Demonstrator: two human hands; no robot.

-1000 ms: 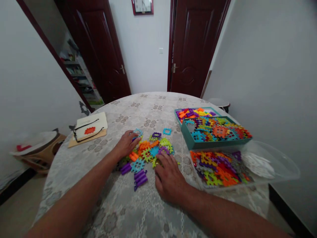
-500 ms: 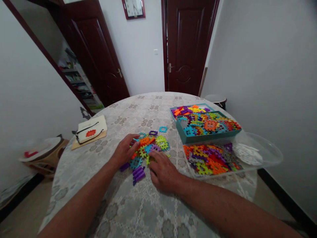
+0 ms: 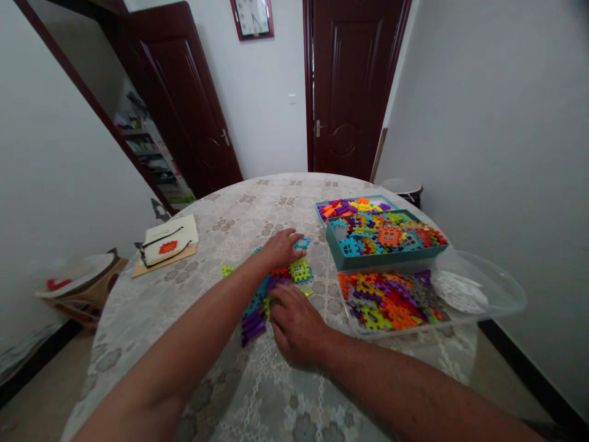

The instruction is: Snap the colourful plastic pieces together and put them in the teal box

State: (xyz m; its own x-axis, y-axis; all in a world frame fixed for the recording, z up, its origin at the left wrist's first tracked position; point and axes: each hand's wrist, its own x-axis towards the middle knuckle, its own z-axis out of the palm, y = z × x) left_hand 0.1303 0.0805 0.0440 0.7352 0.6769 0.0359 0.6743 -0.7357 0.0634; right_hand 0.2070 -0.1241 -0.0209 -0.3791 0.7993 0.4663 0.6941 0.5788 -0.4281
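Note:
My left hand (image 3: 280, 248) reaches across the pile of colourful plastic building pieces, its fingers apart at the blue square frame piece (image 3: 302, 243). Whether the fingertips touch that piece I cannot tell. My right hand (image 3: 297, 320) rests at the pile's near right side, fingers loosely bent over a purple piece (image 3: 277, 282). A lime-green window piece (image 3: 300, 270) lies just beyond it. Ridged purple pieces (image 3: 253, 325) are at the pile's near edge, and a lime-green piece (image 3: 227, 270) lies to the left. My left forearm hides much of the pile.
On the right stand a teal box (image 3: 386, 255) full of toothed pieces, a shallow tray (image 3: 322, 212) of small pieces behind it, and a clear plastic container (image 3: 368, 331) with more pieces. A cream pouch with an orange mark (image 3: 168, 247) lies at the left on the patterned tablecloth (image 3: 294, 405).
My left hand has moved right and away from me, from the pile's left side to the blue frame piece. My right hand has shifted slightly left. The purple ridged pieces have shifted a little.

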